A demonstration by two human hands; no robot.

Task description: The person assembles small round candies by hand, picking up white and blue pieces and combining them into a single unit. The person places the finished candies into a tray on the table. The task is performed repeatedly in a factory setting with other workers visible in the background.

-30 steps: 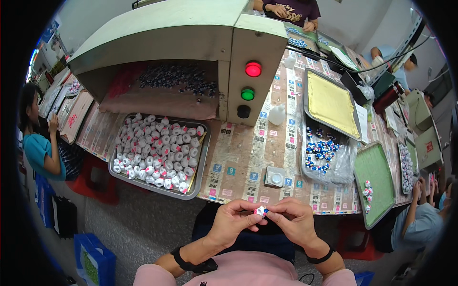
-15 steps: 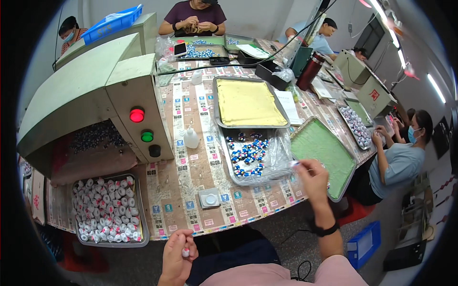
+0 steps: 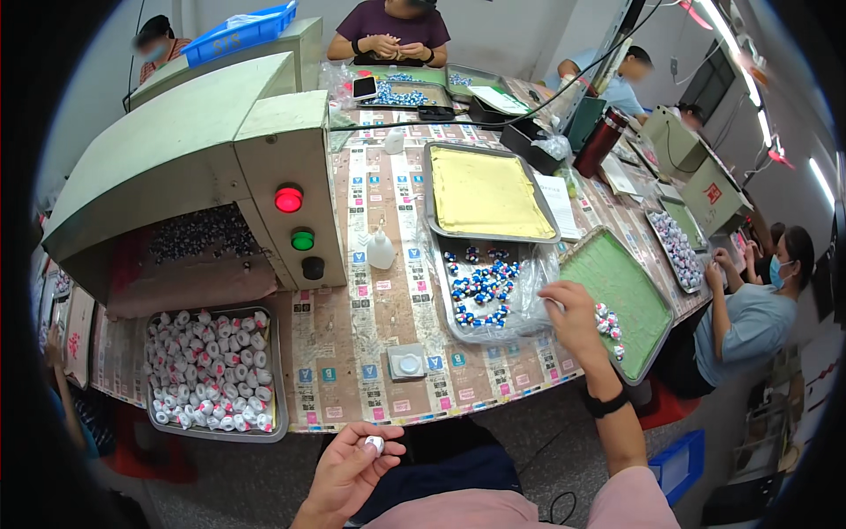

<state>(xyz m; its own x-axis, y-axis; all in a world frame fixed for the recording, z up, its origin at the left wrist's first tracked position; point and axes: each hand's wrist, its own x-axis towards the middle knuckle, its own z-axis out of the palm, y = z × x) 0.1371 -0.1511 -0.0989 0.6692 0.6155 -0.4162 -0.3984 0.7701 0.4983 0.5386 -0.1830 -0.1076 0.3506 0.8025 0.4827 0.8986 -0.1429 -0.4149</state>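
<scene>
Low in front of me, my left hand (image 3: 357, 463) pinches a small white rounded piece (image 3: 374, 445) between thumb and fingers, clear of the table edge. My right hand (image 3: 571, 319) is over the plastic-lined right side of a metal tray (image 3: 460, 331). Its fingertips are drawn together; whether anything lies between them is too small to make out. Small blue, white and black figure-like pieces (image 3: 480, 291) are scattered in that tray. Just right of the hand, several white, red and dark pieces (image 3: 608, 328) lie on a green-lined tray (image 3: 621, 273).
A metal tray heaped with white-and-pink pieces (image 3: 211, 375) stands left, below a machine (image 3: 291, 159) with red and green lights. A yellow-lined tray (image 3: 489, 194), a squeeze bottle (image 3: 381, 251) and a small white square block (image 3: 406, 362) are on the table. Co-workers sit around it.
My left hand has turned, showing more of the white piece. My right hand has shifted left relative to the green tray, uncovering pieces there. The whole view has swung slightly.
</scene>
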